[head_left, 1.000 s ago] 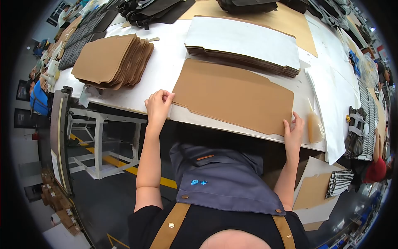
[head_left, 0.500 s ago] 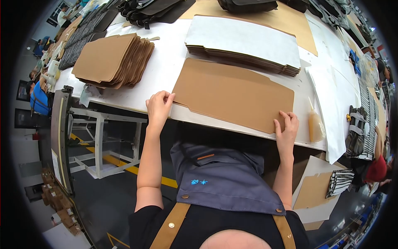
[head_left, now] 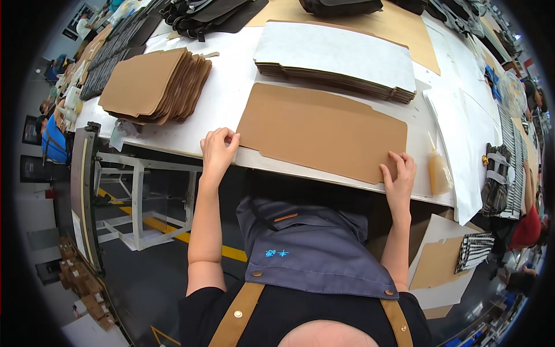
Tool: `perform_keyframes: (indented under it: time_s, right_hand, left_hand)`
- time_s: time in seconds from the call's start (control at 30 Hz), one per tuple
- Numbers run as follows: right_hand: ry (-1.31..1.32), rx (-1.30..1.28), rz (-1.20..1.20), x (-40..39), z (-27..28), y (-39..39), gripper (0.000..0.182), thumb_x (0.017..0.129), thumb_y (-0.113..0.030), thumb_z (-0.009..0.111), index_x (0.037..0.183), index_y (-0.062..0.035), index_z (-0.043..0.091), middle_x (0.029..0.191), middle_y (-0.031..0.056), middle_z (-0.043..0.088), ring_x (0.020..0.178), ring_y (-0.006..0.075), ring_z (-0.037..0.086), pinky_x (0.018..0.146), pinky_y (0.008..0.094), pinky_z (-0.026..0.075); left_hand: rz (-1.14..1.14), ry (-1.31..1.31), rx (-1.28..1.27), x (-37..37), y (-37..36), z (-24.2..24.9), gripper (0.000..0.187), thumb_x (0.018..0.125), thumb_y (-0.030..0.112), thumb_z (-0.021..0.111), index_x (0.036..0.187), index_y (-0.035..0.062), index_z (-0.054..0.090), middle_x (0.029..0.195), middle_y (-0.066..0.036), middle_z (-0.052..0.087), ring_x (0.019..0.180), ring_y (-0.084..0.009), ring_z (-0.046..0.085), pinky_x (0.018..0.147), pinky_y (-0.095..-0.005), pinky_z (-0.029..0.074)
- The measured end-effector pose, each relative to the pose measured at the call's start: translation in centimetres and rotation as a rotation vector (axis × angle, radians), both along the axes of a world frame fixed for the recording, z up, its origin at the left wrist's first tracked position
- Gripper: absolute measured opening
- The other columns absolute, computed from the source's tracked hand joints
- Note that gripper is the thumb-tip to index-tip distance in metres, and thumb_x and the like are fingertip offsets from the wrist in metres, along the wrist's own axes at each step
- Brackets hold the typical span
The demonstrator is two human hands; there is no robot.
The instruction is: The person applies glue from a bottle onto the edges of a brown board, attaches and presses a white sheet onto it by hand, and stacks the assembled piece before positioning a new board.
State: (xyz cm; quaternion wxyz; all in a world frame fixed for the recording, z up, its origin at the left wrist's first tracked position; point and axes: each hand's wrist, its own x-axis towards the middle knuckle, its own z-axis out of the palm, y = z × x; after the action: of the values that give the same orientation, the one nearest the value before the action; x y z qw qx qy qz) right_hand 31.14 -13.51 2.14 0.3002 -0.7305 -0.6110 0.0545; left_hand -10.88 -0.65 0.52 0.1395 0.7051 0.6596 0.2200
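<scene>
A long brown cardboard-like sheet [head_left: 321,130] with notched edges lies flat near the front of the white table. My left hand [head_left: 218,147] is closed at its left front corner, thumb and fingers pinched together on the edge. At the right front corner, my right hand [head_left: 400,172] grips the sheet with curved fingers, the thumb a little apart from the index finger. Just behind the sheet sits a stack of similar pieces [head_left: 335,55] with a white top face. To the left stands a thick stack of brown panels [head_left: 139,84].
A bottle of yellowish liquid [head_left: 438,176] with a thin nozzle lies right of my right hand, beside white sheets [head_left: 462,150]. Black bags [head_left: 214,17] lie at the back. A metal frame [head_left: 139,196] stands below the table's left side. Other people are at the far edges.
The view has shifted very slightly. Both hands keep their places at the two ends of the brown sheet, which lies as before.
</scene>
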Motion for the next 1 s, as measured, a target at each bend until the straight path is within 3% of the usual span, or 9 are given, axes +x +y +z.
perform_keyframes:
  time_s: [0.4, 0.57, 0.8, 1.0]
  right_hand:
    - [-0.017, 0.022, 0.0, 0.0, 0.0, 0.0, 0.037, 0.084, -0.011, 0.074, 0.118, -0.0021, 0.063, 0.118, 0.0138, 0.053, 0.11, 0.0317, 0.05, 0.097, 0.0418, 0.042]
    - [-0.029, 0.011, 0.008, 0.4, 0.1, -0.2, 0.037, 0.082, -0.011, 0.075, 0.116, -0.0027, 0.063, 0.117, 0.0141, 0.053, 0.109, 0.0321, 0.05, 0.096, 0.0421, 0.042]
    - [0.012, 0.036, 0.075, 1.4, 0.7, -1.2, 0.028, 0.082, -0.007, 0.073, 0.109, -0.002, 0.065, 0.111, 0.0113, 0.059, 0.107, 0.0307, 0.054, 0.094, 0.0419, 0.043]
    - [-0.104, 0.085, 0.214, 2.5, 1.6, -2.7, 0.017, 0.08, -0.005, 0.072, 0.096, -0.0032, 0.067, 0.104, 0.0083, 0.064, 0.101, 0.028, 0.06, 0.091, 0.04, 0.044]
  left_hand:
    - [-0.016, 0.08, 0.035, 0.5, -0.2, 0.5, 0.02, 0.086, 0.021, 0.07, 0.075, 0.0071, 0.061, 0.077, -0.004, 0.062, 0.082, -0.0245, 0.057, 0.08, -0.0394, 0.037]
    - [-0.004, 0.131, 0.038, 0.9, -0.5, 0.9, 0.017, 0.087, 0.022, 0.071, 0.082, 0.0071, 0.063, 0.079, -0.003, 0.063, 0.083, -0.0233, 0.058, 0.082, -0.0393, 0.037]
    - [0.008, 0.096, -0.046, 0.4, -0.1, 0.7, 0.018, 0.089, 0.023, 0.069, 0.085, 0.0067, 0.065, 0.082, -0.004, 0.064, 0.085, -0.0226, 0.059, 0.085, -0.0394, 0.037]
    - [0.007, 0.066, -0.059, 0.3, 0.1, 0.8, 0.019, 0.089, 0.023, 0.07, 0.084, 0.0056, 0.065, 0.081, -0.005, 0.064, 0.081, -0.0232, 0.059, 0.082, -0.0394, 0.039]
